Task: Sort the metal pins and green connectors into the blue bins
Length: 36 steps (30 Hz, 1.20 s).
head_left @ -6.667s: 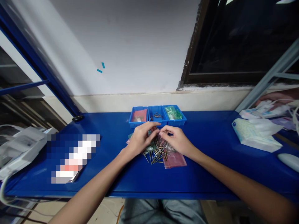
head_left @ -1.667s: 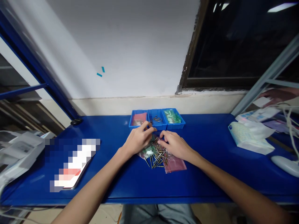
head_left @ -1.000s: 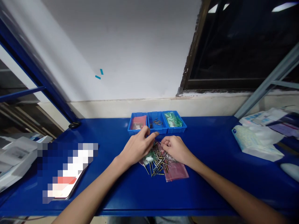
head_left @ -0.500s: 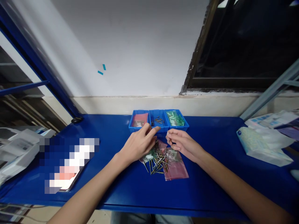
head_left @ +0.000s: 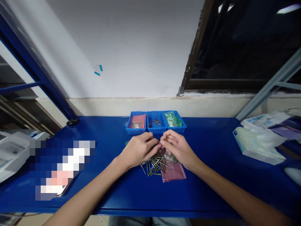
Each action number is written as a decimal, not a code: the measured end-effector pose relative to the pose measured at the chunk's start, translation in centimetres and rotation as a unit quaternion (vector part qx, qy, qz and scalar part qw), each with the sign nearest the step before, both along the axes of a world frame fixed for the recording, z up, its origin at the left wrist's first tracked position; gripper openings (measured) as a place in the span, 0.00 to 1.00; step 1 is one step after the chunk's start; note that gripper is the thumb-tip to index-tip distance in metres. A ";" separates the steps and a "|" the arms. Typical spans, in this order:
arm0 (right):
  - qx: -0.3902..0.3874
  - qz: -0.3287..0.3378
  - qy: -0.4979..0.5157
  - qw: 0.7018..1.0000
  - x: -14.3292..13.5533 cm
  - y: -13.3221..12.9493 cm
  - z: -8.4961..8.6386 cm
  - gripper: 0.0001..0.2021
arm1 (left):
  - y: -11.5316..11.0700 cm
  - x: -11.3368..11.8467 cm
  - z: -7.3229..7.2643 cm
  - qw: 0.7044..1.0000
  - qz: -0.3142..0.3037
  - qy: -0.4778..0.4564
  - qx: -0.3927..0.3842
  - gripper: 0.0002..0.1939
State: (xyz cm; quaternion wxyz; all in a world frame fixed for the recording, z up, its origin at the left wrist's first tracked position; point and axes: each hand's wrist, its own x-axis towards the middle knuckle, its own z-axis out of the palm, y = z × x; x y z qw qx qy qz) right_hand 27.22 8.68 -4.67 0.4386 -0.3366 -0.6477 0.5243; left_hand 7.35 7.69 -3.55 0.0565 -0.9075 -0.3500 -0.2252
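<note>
Your left hand and right hand meet fingertip to fingertip over the far edge of the pile of metal pins, pinching something too small to identify. The pins lie just near of both hands, partly on a pink plastic bag.

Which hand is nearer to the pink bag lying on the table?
Right. The right hand rests over the pink bag's far end; the left hand sits further left, beyond the pile of pins.
</note>
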 end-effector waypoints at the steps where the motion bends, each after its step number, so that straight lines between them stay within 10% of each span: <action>1: 0.017 -0.003 -0.009 1.000 -0.1 -0.1 -0.1 0.07 | -0.1 0.0 0.0 1.000 0.001 -0.001 -0.001 0.19; 14: 0.278 -0.128 -0.203 0.930 0.1 -0.4 -0.2 0.05 | 1.1 -1.1 -0.9 0.998 0.024 -0.063 0.013 0.14; 28: 0.335 -0.118 -0.187 0.916 0.1 -0.6 -0.2 0.08 | 1.2 -1.2 -1.5 0.990 -0.030 -0.118 0.065 0.12; 36: 0.257 -0.137 -0.150 0.945 0.1 0.3 -0.9 0.04 | 1.2 -0.3 -1.0 0.959 0.041 -0.262 -0.096 0.05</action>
